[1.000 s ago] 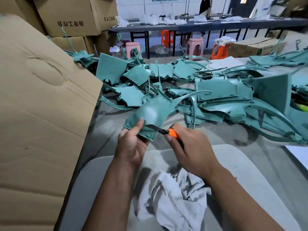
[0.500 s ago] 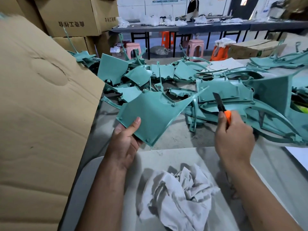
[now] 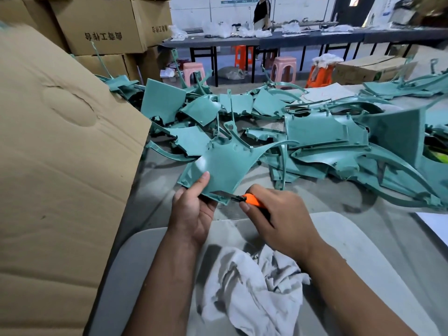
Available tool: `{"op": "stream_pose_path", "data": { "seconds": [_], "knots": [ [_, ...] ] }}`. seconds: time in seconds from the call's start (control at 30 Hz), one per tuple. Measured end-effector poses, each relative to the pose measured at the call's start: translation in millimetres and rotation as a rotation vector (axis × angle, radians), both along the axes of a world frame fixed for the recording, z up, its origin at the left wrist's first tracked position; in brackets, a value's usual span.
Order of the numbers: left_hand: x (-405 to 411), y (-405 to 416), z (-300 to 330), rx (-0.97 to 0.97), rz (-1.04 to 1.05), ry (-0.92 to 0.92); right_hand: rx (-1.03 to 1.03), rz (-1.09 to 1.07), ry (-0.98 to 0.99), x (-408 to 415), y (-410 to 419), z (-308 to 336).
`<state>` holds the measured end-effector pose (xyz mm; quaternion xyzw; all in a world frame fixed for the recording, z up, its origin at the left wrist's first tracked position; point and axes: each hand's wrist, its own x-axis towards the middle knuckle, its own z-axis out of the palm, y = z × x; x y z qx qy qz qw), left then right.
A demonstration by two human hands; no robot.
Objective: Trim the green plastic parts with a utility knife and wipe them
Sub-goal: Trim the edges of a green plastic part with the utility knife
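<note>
I am holding a green plastic part [image 3: 223, 166] up over the near edge of the grey tabletop [image 3: 388, 229], my left hand [image 3: 194, 214] gripping its near left corner with the thumb lying flat on the face. My right hand [image 3: 278, 219] is wrapping its grip around the orange utility knife [image 3: 252, 200], and the blade is lying against the part's near edge, just right of my left thumb. A crumpled white rag [image 3: 252, 292] is sitting on a pale grey pad [image 3: 363, 251] close to me, under my forearms. Beyond the held part, a tangled pile of green parts [image 3: 327, 141] is sprawling across the tabletop from left to far right, some pieces standing on edge and overlapping. On my left, a big cardboard flap [image 3: 60, 166] is leaning in and covering that side of the tabletop, with stacked cardboard boxes [image 3: 104, 27] behind it. Farther off, pink and orange stools [image 3: 283, 69] are standing under a long dark table [image 3: 266, 41], and a person in dark clothes [image 3: 261, 10] is standing beyond it.
</note>
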<state>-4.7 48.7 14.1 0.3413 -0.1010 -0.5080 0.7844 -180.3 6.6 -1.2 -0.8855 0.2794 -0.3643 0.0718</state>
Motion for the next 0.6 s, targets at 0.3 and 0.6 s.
{"op": "stream_pose_path", "data": {
  "seconds": [0.3,0.6],
  "knots": [
    [17,7,-2,-0.002,-0.166,-0.130,0.179,-0.520,-0.347,-37,-30,4],
    [32,11,-11,-0.199,-0.084,-0.415,0.282,-0.742,-0.528,-59,-42,12]
  ]
}}
